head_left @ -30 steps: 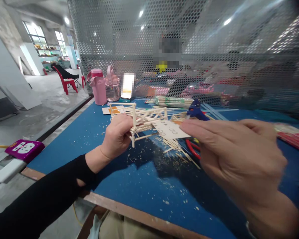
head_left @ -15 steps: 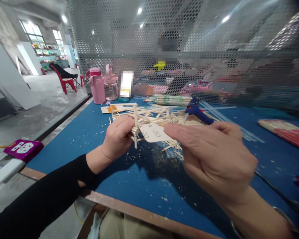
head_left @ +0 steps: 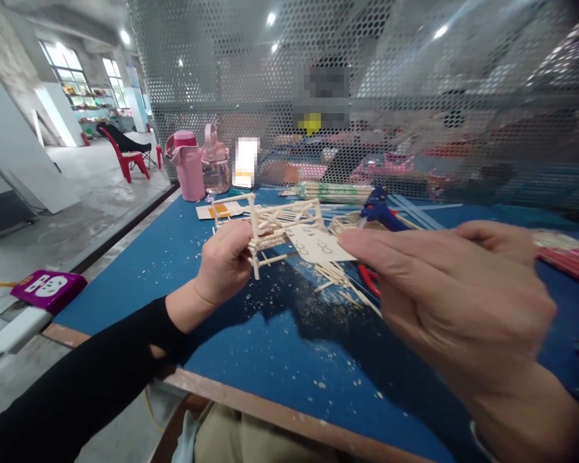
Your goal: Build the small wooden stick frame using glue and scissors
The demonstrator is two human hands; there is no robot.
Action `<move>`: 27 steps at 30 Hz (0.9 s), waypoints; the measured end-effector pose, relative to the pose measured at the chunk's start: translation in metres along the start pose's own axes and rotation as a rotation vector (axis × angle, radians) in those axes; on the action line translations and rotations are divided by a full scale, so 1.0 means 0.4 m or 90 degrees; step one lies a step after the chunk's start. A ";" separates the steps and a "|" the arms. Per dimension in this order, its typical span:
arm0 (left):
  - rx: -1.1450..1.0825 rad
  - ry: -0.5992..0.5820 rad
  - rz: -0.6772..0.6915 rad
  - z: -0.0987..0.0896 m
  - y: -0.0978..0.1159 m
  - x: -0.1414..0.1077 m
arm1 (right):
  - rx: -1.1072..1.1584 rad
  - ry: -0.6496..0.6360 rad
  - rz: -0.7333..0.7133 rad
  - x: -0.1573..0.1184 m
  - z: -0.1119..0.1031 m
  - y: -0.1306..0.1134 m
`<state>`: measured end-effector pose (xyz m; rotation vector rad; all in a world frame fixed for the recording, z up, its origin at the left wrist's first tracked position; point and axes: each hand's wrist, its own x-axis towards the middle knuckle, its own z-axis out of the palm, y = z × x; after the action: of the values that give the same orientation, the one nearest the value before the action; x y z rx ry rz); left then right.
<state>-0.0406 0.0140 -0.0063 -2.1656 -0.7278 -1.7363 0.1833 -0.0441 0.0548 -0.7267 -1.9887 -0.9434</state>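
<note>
My left hand (head_left: pixel 226 260) is closed around one end of a small frame of thin wooden sticks (head_left: pixel 254 222), lifted over the blue table. Between the fingertips and thumb of my right hand (head_left: pixel 453 302) is a pale card (head_left: pixel 313 244) with handwritten marks. The card's left edge lies close against the stick frame; whether it touches cannot be made out. Loose wooden sticks (head_left: pixel 335 275) lie beneath and behind the card. Just beyond my right hand rests a blue glue gun (head_left: pixel 379 209). A red curved handle (head_left: pixel 368 280) shows partly beside my right fingers.
Pink bottles (head_left: pixel 190 168) and a bright phone-like screen (head_left: pixel 245 164) stand at the back, before a perforated metal screen (head_left: pixel 251 71). Bundled sticks (head_left: pixel 335 191) lie along it. A red-and-white packet (head_left: pixel 567 257) is at right. A purple power strip (head_left: pixel 48 290) sits off the table's left edge.
My right hand and the card have moved right, away from my left hand. The stick frame has shifted slightly left, and the red handle has come into view.
</note>
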 end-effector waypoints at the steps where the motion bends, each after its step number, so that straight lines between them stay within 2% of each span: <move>1: 0.004 0.004 -0.002 -0.001 0.001 0.000 | 0.002 -0.005 -0.002 0.001 -0.003 0.000; 6: 0.008 0.010 -0.004 -0.001 0.007 0.004 | -0.018 -0.017 -0.003 0.005 -0.013 -0.001; 12: 0.011 0.013 0.062 0.010 0.020 0.006 | 0.011 -0.031 0.005 0.007 0.005 -0.019; 15: 0.011 -0.002 0.044 0.013 0.026 0.005 | 0.066 -0.029 0.032 0.001 0.010 -0.029; 22: 0.035 0.002 0.026 0.006 0.009 0.002 | 0.112 -0.010 -0.007 -0.012 -0.006 -0.031; 27: 0.025 0.002 0.005 0.002 0.004 0.001 | 0.007 -0.010 0.016 -0.013 -0.006 -0.003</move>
<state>-0.0389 0.0132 -0.0061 -2.1373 -0.7456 -1.7068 0.1860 -0.0475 0.0509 -0.7535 -1.9924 -0.9131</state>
